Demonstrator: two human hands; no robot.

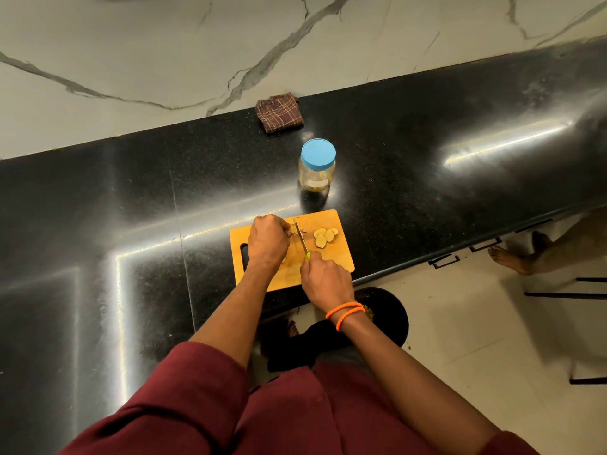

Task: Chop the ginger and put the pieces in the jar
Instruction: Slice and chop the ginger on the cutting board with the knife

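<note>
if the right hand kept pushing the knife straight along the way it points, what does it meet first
Probably the ginger piece under the left hand; the right hand aims the knife up the board, though depth is unclear.

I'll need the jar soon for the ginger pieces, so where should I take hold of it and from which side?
Grip the jar around its clear body, just below the blue lid, coming from the near side over the cutting board. It stands upright and alone on the black counter, so fingers can wrap the round wall. The lid is still on, so a second hand would twist that off.
</note>
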